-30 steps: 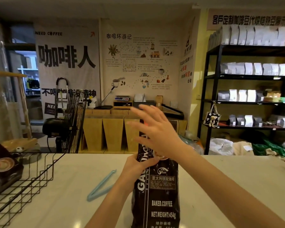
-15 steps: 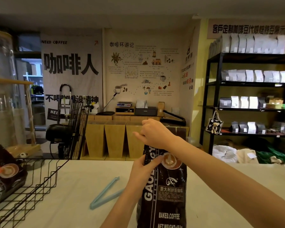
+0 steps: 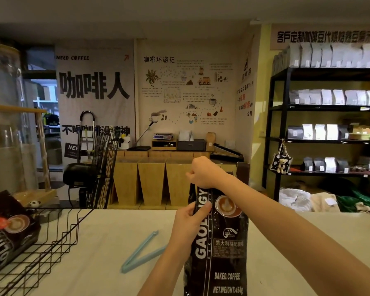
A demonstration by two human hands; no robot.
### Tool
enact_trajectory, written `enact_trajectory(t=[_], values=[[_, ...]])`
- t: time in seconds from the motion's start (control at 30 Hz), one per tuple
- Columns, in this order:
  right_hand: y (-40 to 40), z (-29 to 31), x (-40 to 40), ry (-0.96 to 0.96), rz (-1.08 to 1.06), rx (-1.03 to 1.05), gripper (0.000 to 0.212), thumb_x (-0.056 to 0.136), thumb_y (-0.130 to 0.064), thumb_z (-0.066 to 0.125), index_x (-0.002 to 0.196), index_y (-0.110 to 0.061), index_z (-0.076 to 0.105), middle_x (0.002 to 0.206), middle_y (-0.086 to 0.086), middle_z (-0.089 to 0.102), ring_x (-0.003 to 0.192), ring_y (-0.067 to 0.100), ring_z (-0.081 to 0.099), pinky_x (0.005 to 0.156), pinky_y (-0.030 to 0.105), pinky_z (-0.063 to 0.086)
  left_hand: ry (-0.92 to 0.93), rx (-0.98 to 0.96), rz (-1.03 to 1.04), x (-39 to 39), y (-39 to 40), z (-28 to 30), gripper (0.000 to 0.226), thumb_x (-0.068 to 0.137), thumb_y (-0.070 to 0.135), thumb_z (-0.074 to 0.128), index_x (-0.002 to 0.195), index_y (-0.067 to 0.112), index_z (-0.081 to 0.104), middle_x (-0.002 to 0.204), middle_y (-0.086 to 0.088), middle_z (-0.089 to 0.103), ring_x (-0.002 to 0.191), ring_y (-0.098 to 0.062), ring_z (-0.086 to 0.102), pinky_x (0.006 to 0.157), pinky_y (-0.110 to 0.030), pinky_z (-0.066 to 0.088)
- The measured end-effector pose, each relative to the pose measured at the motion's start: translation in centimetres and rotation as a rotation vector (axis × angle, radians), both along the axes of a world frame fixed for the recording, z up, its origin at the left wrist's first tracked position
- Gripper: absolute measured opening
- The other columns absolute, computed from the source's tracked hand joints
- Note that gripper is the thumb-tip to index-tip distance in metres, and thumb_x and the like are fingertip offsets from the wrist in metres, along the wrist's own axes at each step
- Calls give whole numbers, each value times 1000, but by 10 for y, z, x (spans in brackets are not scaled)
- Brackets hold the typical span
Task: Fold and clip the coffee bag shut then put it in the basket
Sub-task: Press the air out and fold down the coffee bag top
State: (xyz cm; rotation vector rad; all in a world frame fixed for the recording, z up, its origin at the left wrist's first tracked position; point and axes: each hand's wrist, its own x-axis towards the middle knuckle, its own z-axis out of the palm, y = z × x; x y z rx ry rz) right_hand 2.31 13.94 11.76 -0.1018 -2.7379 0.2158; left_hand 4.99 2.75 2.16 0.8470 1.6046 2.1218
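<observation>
A black coffee bag (image 3: 221,248) with white lettering stands upright on the pale table in front of me. My right hand (image 3: 204,173) is closed over the bag's top edge, pressing it down. My left hand (image 3: 189,221) pinches the bag's left side just below the top. A light blue clip (image 3: 140,256) lies open in a V on the table, left of the bag and untouched. The black wire basket (image 3: 51,236) sits at the left edge of the table.
Another black coffee bag (image 3: 8,230) lies inside the basket. Beyond the table stand a black fan (image 3: 90,174), wooden cabinets (image 3: 152,182) and a black shelf (image 3: 329,107) of bags at the right. A glass jar (image 3: 4,116) rises at the far left.
My right hand came down from an open spread above the bag and closed on its top edge. My left hand stayed on the bag's left side.
</observation>
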Motion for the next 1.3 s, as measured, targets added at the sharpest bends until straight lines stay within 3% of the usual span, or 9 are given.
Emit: enact_trajectory(t=[0.23, 0.3, 0.4, 0.5, 0.57, 0.7, 0.83, 0.97, 1.3], values=[[-3, 0, 3, -4, -2, 94, 47, 92, -24, 44, 46, -13, 43, 47, -1, 41, 45, 12, 39, 49, 23, 36, -7, 17, -43, -4, -6, -1, 12, 82, 20, 61, 81, 14, 70, 74, -7, 76, 69, -20, 72, 64, -28, 57], [-9, 6, 10, -12, -3, 297, 49, 94, -34, 40, 51, -11, 48, 52, 1, 48, 56, 16, 49, 67, 30, 44, -39, 19, -47, -6, -6, -1, 12, 82, 19, 61, 83, 12, 71, 76, -10, 76, 70, -22, 72, 66, -32, 57], [-18, 17, 22, 99, -36, 632, 50, 94, -44, 32, 85, -7, 65, 92, 8, 68, 101, 24, 54, 101, 42, 31, -85, 11, -41, -11, -8, -3, 12, 81, 19, 62, 86, 11, 70, 79, -12, 76, 71, -24, 72, 70, -36, 57], [-10, 29, 41, 350, -4, 492, 41, 93, -46, 33, 106, -15, 57, 106, 3, 64, 104, 21, 55, 98, 40, 35, -105, -2, -47, -20, -15, -4, 12, 81, 16, 62, 89, 10, 69, 79, -12, 76, 71, -24, 72, 66, -34, 57], [7, 33, 51, 362, -44, 279, 43, 91, -49, 38, 115, -17, 53, 110, 2, 63, 100, 19, 57, 89, 36, 42, -95, -20, -53, -24, -18, -4, 12, 79, 15, 63, 89, 10, 69, 80, -11, 76, 73, -24, 72, 68, -35, 57], [25, 16, 57, 137, -51, -68, 55, 78, -62, 50, 85, -10, 65, 71, 5, 65, 60, 14, 57, 57, 28, 46, -79, -59, -116, -22, -19, 3, 19, 73, 16, 68, 91, 9, 67, 76, -8, 76, 70, -21, 72, 66, -32, 57], [23, 9, 57, 239, 17, -148, 52, 72, -60, 59, 67, -9, 67, 66, 8, 68, 62, 21, 64, 63, 38, 53, 41, -161, -172, -16, -19, 14, 48, 52, 26, 79, 96, 14, 66, 87, -6, 76, 83, -22, 72, 77, -36, 55], [21, 12, 60, 340, 20, -82, 51, 76, -58, 56, 42, -21, 45, 42, -7, 45, 43, 8, 46, 50, 22, 35, 116, -233, -150, -15, -19, 17, 63, 45, 29, 82, 103, 13, 64, 96, -7, 75, 90, -22, 70, 86, -40, 53], [23, 2, 43, 318, -63, 21, 63, 80, -61, 48, 36, -17, 40, 38, -4, 37, 39, 11, 39, 51, 30, 41, 102, -191, -95, -8, -21, 18, 36, 64, 12, 78, 92, 16, 55, 71, 7, 74, 69, -7, 70, 64, -24, 53]])
